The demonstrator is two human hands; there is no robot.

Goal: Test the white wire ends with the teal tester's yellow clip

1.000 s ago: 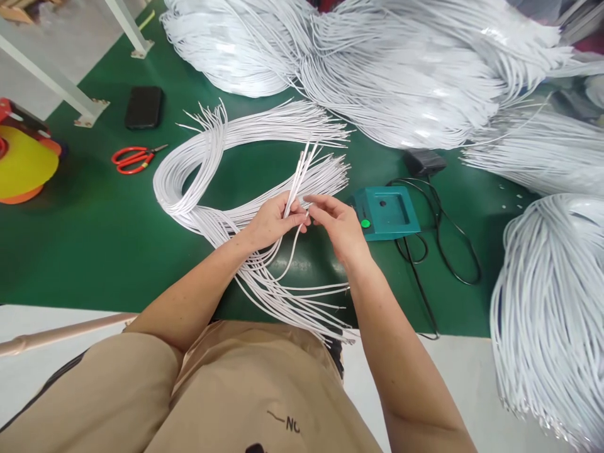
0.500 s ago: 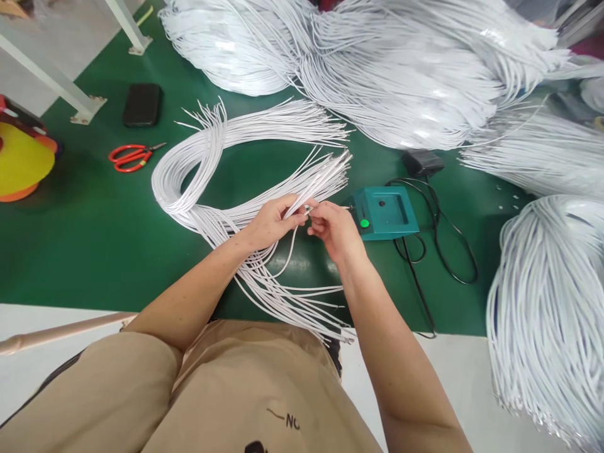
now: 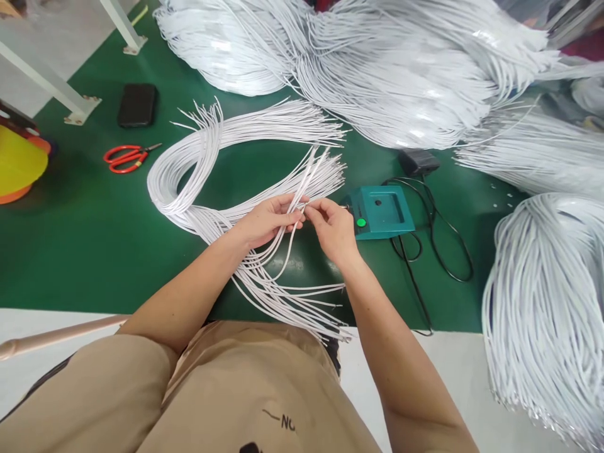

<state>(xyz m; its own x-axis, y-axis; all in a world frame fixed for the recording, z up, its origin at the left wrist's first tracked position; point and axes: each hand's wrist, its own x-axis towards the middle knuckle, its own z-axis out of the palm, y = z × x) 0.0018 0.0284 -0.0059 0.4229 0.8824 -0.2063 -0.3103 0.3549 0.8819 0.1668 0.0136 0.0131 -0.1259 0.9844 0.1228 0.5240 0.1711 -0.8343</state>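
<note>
A few white wires (image 3: 306, 179) lie between the thumb and fingers of my left hand (image 3: 270, 220), their upper ends pointing up and right. My right hand (image 3: 333, 226) pinches the end of a wire right beside my left fingertips; the small tip itself is mostly hidden. Under and behind my left hand spreads a looped bundle of white wires (image 3: 165, 182) on the green table (image 3: 85, 251). Loose wire ends (image 3: 302, 308) fan out below my hands, toward my body. Just right of my right hand stands a small teal device (image 3: 384, 211) with a green button and a thin metal shaft.
Orange-handled snips (image 3: 126, 158) and a black case (image 3: 136, 105) lie at the left. Large white wire bundles (image 3: 391, 82) fill the back, and another bundle (image 3: 542, 302) hangs over the right edge. A black cable (image 3: 448, 264) curls beside the device. Metal legs (image 3: 56, 75) stand at the upper left.
The wires in my left hand have spread apart and tilt more upright. My right fingers have closed into a tighter pinch at the wire end. The whole view has shifted slightly.
</note>
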